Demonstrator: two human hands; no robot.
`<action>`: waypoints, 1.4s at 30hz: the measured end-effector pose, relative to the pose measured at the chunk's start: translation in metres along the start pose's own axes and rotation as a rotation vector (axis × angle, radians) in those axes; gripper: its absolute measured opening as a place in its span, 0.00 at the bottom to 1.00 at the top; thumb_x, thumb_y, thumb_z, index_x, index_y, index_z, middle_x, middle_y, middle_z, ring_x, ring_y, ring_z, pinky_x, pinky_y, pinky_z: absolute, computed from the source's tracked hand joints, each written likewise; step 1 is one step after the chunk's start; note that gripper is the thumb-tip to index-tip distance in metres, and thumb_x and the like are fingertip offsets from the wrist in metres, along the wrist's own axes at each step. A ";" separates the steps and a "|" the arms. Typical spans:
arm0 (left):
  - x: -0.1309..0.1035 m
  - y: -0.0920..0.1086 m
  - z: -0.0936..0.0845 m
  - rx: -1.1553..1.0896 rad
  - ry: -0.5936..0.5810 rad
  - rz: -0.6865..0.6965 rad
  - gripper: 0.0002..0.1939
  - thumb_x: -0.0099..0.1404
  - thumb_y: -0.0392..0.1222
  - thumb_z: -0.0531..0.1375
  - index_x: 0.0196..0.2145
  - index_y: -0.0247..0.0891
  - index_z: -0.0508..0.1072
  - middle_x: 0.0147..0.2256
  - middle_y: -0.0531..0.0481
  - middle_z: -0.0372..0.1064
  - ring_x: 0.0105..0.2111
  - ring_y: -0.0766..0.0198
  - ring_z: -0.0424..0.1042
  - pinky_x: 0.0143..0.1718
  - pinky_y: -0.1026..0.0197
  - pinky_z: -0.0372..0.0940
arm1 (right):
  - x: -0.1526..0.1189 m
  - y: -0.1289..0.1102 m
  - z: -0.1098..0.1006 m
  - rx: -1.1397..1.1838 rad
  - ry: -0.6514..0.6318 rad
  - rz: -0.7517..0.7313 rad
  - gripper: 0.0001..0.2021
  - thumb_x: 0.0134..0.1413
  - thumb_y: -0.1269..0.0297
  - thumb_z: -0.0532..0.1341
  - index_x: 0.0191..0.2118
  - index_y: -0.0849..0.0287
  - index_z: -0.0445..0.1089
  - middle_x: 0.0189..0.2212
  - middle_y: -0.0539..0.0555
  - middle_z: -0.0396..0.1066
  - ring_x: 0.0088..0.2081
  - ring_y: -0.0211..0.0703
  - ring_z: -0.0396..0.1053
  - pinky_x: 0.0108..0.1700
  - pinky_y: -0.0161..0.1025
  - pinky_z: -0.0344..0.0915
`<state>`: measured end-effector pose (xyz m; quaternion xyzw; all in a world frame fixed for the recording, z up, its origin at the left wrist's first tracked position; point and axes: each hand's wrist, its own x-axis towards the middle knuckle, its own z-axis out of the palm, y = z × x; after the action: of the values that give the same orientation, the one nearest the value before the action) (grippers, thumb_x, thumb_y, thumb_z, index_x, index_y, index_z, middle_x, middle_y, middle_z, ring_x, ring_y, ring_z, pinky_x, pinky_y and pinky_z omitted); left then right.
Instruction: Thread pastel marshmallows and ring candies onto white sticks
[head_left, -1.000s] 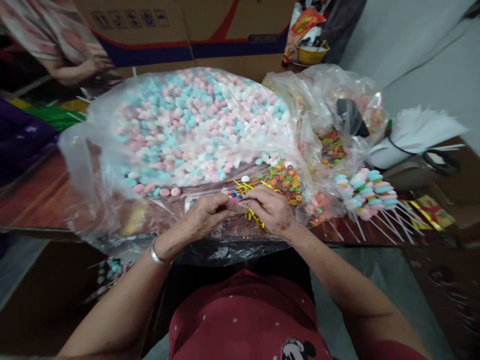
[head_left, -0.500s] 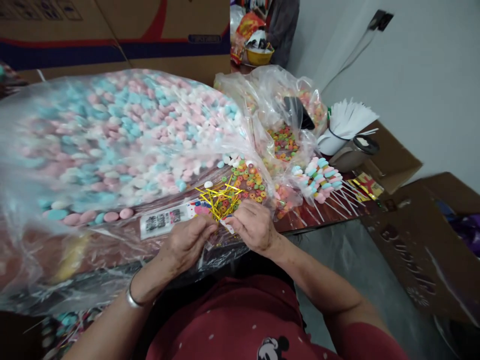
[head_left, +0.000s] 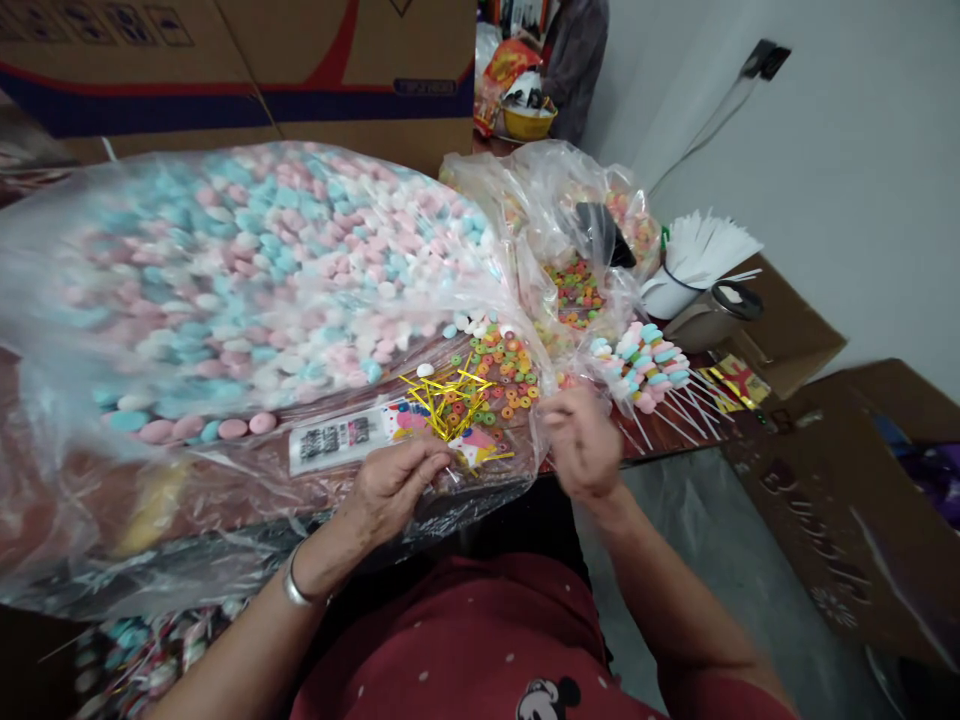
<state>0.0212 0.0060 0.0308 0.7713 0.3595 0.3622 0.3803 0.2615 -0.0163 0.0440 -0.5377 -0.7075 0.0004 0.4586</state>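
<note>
My left hand (head_left: pixel 401 485) is closed in a pinch over the table's front edge. A thin pale tip shows at its fingertips, too small to name. Just beyond it lie gold twist ties (head_left: pixel 448 400) in a loose pile on printed clear bags (head_left: pixel 341 440). My right hand (head_left: pixel 581 440), blurred by motion, hovers at the right end of the plastic sheet with its fingers curled; whether it holds anything is unclear. Ring-shaped candies (head_left: pixel 510 365) are spread behind the ties. To the right of that hand lies a bundle of marshmallow sticks (head_left: pixel 645 365).
A large clear bag of pastel marshmallows (head_left: pixel 300 260) covers the left of the table. Farther right stand a cup of white sticks (head_left: pixel 667 292) and a lidded mug (head_left: pixel 705 318). Cardboard boxes (head_left: pixel 817 510) stand at the right; a person (head_left: pixel 581 70) is in the background.
My right hand has come away from my left and moved right, toward the marshmallow sticks. The left hand stays pinched near the ties. The view has shifted slightly.
</note>
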 end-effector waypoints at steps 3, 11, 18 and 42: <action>-0.004 -0.003 -0.004 0.033 0.044 0.019 0.10 0.67 0.42 0.56 0.31 0.38 0.74 0.22 0.52 0.70 0.21 0.68 0.67 0.25 0.68 0.62 | -0.016 0.045 -0.040 -0.341 0.312 0.322 0.11 0.62 0.58 0.51 0.41 0.58 0.66 0.34 0.56 0.69 0.35 0.44 0.67 0.38 0.41 0.63; -0.002 -0.008 -0.001 0.024 0.054 0.085 0.11 0.68 0.43 0.56 0.32 0.38 0.76 0.24 0.51 0.73 0.23 0.67 0.69 0.27 0.67 0.64 | -0.056 0.114 -0.069 -0.702 -0.212 0.336 0.14 0.58 0.60 0.50 0.37 0.60 0.71 0.31 0.61 0.71 0.36 0.51 0.64 0.39 0.45 0.61; -0.008 -0.017 -0.006 -0.010 0.126 0.082 0.12 0.67 0.45 0.57 0.35 0.36 0.77 0.31 0.46 0.77 0.29 0.65 0.74 0.33 0.66 0.68 | -0.052 0.122 -0.085 -0.740 0.178 0.245 0.19 0.59 0.59 0.47 0.34 0.61 0.73 0.28 0.63 0.70 0.32 0.49 0.67 0.34 0.44 0.61; -0.015 -0.015 -0.043 -0.165 -0.192 -0.312 0.16 0.67 0.48 0.55 0.30 0.34 0.74 0.27 0.50 0.72 0.26 0.68 0.65 0.28 0.67 0.61 | 0.009 0.024 -0.051 -0.104 -0.270 -0.452 0.12 0.58 0.76 0.56 0.47 0.57 0.67 0.32 0.55 0.69 0.33 0.44 0.67 0.35 0.44 0.65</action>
<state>-0.0263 0.0141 0.0330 0.7035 0.4058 0.2521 0.5261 0.3128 -0.0246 0.0681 -0.3841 -0.8634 -0.0668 0.3202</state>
